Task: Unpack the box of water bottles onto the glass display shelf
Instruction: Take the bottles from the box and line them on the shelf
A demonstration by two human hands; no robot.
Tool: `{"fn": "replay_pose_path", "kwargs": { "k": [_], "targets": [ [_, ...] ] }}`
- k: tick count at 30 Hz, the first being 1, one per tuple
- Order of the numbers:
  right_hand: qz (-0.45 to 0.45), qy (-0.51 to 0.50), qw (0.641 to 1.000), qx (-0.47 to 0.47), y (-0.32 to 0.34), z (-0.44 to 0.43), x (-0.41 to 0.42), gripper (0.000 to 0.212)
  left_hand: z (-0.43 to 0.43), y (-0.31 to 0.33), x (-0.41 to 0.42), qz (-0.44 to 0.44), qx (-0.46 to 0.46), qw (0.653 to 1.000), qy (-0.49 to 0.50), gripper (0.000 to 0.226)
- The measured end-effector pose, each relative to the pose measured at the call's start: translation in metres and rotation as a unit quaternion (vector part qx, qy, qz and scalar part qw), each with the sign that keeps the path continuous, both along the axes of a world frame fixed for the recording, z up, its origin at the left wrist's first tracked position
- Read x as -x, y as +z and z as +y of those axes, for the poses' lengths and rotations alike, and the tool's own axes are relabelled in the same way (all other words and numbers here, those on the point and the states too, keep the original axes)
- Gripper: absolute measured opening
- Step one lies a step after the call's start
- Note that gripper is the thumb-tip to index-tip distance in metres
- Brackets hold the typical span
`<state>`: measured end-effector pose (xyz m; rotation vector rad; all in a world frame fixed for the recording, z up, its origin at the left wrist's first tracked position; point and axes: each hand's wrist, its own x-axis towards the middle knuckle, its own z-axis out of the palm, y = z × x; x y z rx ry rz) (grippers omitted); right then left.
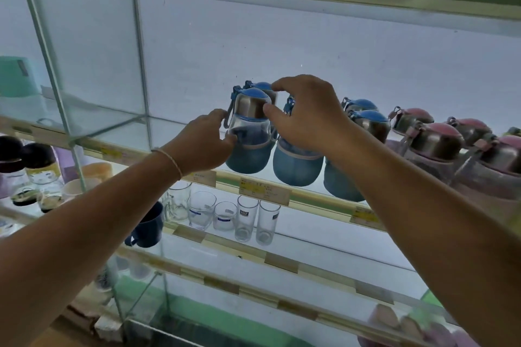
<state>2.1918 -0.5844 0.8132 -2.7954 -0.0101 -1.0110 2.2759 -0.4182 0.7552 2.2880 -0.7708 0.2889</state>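
Just behind shelf edge [318,201], bottle [249,124] between left hand [204,144], right hand [308,118]

water bottle [249,121]: blue cap, silver collar, blue base | right bottles [434,144]: pink caps | mug [149,225]: navy

Both arms are bare: the left forearm [93,214] and the right forearm [423,205] show uncovered from the lower edge of the view up to the wrists. One thing is worn, a thin bracelet [169,159] on the left wrist, just below the left hand [205,141]. It is pale, whitish to silvery, and looks twisted or braided like a fine cord or chain; the material cannot be told. It shows as one narrow strand across the wrist. The right hand [304,118] is bare, and its nails are too blurred to describe.
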Motion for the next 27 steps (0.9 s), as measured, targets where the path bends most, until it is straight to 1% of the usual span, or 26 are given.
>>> {"fn": "replay_pose_path", "kwargs": {
  "k": [6,11,16,19,21,24,27],
  "targets": [
    [0.017,-0.061,0.998,0.024,-0.010,0.000,0.019,0.041,0.003,0.005,0.002,-0.050,-0.036,0.998,-0.001,0.045],
    [0.019,-0.094,0.995,0.013,-0.015,0.012,0.037,0.039,0.013,0.010,0.004,-0.051,-0.054,0.997,-0.026,0.045],
    [0.030,-0.117,0.993,-0.004,-0.020,0.039,0.044,0.045,0.033,0.013,0.003,-0.047,-0.065,0.996,-0.043,0.061],
    [0.047,-0.134,0.990,-0.021,-0.021,0.062,0.041,0.046,0.048,0.016,0.004,-0.047,-0.067,0.996,-0.043,0.062],
    [0.054,-0.134,0.989,-0.024,-0.024,0.078,0.038,0.048,0.059,0.017,0.004,-0.045,-0.063,0.996,-0.042,0.059],
    [0.053,-0.116,0.992,-0.024,-0.030,0.108,0.030,0.044,0.086,0.014,0.004,-0.033,-0.043,0.998,-0.037,0.056],
    [0.061,-0.088,0.994,-0.027,-0.037,0.140,0.017,0.051,0.124,0.007,0.002,-0.027,-0.033,0.999,-0.021,0.053]
  ]
}}
